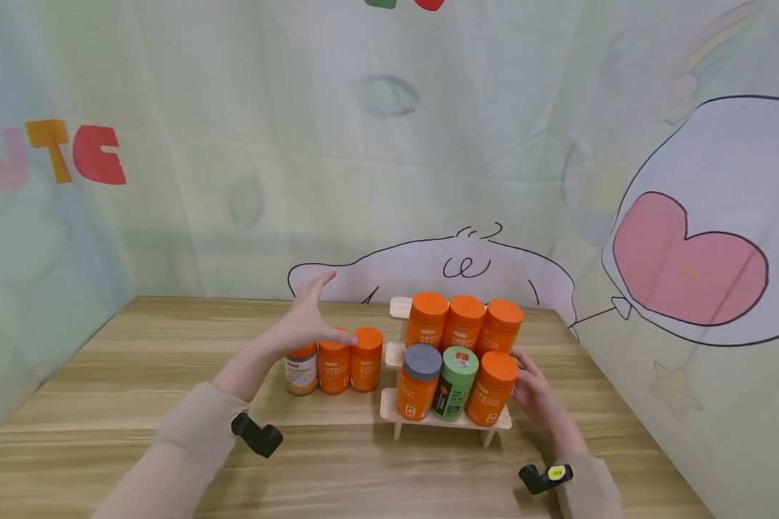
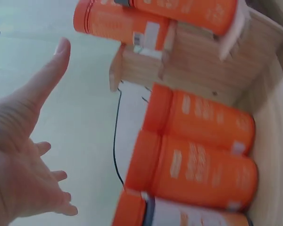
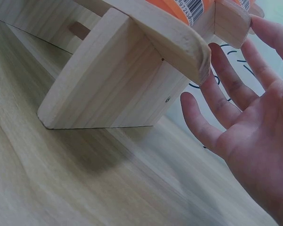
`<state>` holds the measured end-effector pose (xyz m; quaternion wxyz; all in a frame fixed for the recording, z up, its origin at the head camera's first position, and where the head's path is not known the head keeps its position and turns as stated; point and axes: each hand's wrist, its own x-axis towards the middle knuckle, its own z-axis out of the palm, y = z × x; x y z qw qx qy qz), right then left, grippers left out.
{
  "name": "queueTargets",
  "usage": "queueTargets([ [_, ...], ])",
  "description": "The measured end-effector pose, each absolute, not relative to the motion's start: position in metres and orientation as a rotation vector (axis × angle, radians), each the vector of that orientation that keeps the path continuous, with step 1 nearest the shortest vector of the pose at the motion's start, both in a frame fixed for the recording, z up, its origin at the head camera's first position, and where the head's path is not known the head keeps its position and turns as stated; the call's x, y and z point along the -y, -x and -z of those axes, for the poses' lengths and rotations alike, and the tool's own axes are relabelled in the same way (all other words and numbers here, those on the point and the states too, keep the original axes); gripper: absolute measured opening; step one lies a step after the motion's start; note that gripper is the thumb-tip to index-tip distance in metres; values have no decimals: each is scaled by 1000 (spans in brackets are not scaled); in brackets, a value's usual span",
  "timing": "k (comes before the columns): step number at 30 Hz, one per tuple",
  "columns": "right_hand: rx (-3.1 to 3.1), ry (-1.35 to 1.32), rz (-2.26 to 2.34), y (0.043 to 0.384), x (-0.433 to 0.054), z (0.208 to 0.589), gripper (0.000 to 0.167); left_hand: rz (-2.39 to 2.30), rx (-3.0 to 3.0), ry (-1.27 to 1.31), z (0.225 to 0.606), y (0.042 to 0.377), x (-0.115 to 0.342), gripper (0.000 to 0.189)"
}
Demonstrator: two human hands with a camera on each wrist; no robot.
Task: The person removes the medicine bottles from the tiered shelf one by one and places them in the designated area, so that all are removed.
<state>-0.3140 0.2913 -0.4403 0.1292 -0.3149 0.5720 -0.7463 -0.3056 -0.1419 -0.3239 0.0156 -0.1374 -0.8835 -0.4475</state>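
Observation:
My left hand (image 1: 304, 322) hovers with thumb and fingers spread over three jars left of a wooden tiered rack (image 1: 400, 308). One is a jar with a white label (image 1: 301, 373); beside it stand two orange jars (image 1: 334, 369). On the rack's lower tier are a grey-lidded orange jar (image 1: 417, 389), a green jar (image 1: 456, 384) and an orange-lidded jar (image 1: 491, 389). Several orange jars (image 1: 426, 321) fill the upper level. Loosely bent, the fingers of my right hand (image 3: 254, 117) are at the rack's right side, by its shelf ends; firm contact cannot be made out.
The rack and jars stand on a wood-grain table (image 1: 337, 461). Behind and to the right hangs a printed curtain (image 1: 266, 158) with cartoon drawings. Table surface extends to the left and in front of the rack.

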Motion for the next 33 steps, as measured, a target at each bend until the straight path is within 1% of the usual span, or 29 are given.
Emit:
queueTargets([
  [5,-1708,895,2154,314,-293,442,48,1596,2627,390,310,310,113,105],
  [9,-1727,892,2152,315,-293,443,48,1740,2463,458,306,311,89,93],
  [18,-1724,898,2159,315,-293,443,49,1925,2389,608,310,312,45,87],
  [24,-1711,899,2160,316,-291,443,50,1951,2426,625,315,310,31,81],
  [33,-1704,896,2161,315,-293,444,49,1971,2404,593,319,307,26,67],
])
